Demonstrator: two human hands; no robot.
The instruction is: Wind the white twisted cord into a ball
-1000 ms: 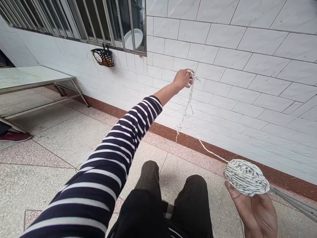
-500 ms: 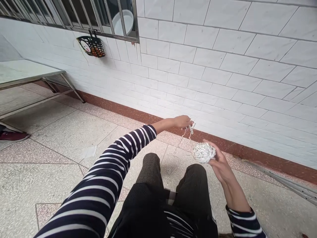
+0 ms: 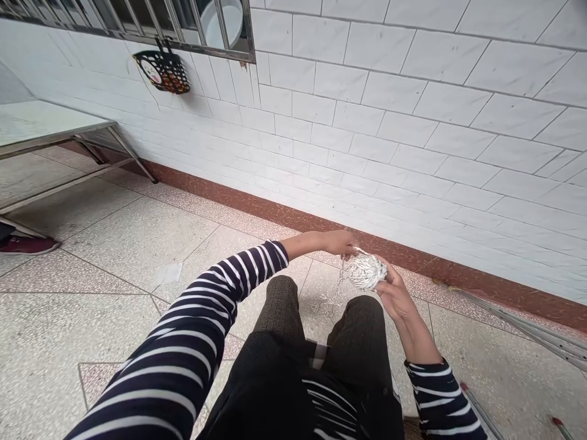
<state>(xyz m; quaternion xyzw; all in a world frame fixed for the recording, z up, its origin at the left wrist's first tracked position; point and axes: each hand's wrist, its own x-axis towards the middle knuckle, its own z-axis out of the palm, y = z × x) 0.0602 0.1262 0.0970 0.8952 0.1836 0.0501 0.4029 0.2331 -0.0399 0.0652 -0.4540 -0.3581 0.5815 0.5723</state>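
With right hand (image 3: 397, 295), gripping twine ball (image 3: 364, 272) just beyond right knee (image 3: 367, 321). With left hand (image 3: 340, 242), pinching 1 strand (image 3: 362, 250) beyond same knee. Also seen, left of that knee: loose, dangling twine (image 3: 340, 282).

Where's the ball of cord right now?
In the head view, the ball of cord is right of centre, held in the right hand, close to the left hand and pictured just above the right knee.

In my right grip (image 3: 396, 293): one wound ball of pale cord (image 3: 365, 272). In my left grip (image 3: 340, 242): its strand (image 3: 361, 250), pinched beside the ball. Far left: one black basket (image 3: 167, 72), hung at the barred window (image 3: 173, 21).
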